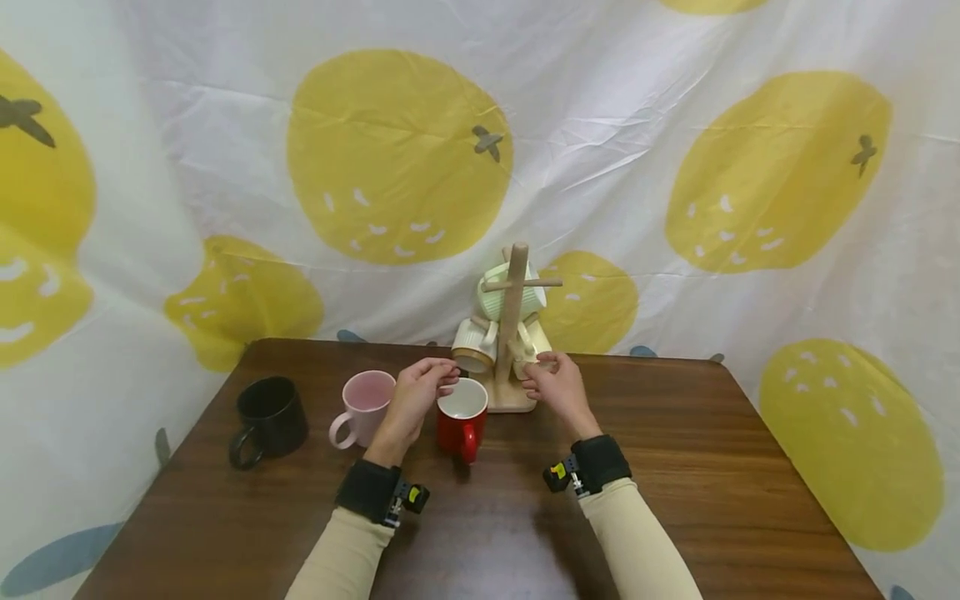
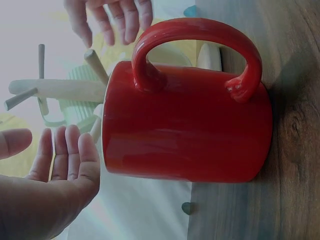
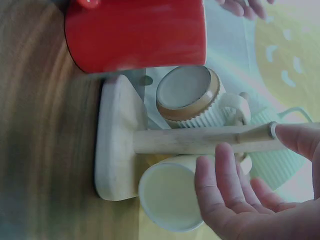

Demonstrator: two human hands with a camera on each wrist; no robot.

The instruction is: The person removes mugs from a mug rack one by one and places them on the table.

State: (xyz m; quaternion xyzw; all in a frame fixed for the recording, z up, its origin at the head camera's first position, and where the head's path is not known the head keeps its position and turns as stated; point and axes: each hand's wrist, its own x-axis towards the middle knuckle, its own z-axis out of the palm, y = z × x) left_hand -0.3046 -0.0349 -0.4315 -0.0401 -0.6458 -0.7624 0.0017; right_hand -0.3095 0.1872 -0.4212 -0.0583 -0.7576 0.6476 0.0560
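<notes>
My left hand [image 1: 411,402] hovers beside the rim of a red mug [image 1: 452,433], its fingers loosely bent with nothing between them. The red mug stands upright on the table, its handle toward me. Just behind it rises a wooden mug tree [image 1: 513,300]. My right hand [image 1: 561,392] is at the tree's right side, near a pale yellow mug [image 3: 170,195] hanging there. In the right wrist view its fingers are relaxed and apart, and the thumb overlaps the end of a wooden peg [image 3: 260,132]. A ribbed white mug [image 1: 468,337] and a ribbed green mug [image 1: 491,304] also hang on the tree.
A pink mug [image 1: 369,396] stands left of the red one, partly behind my left hand. Farther left is a black mug [image 1: 273,417]. All stand on a dark wooden table [image 1: 712,467], with a lemon-print cloth [image 1: 585,183] hanging behind it.
</notes>
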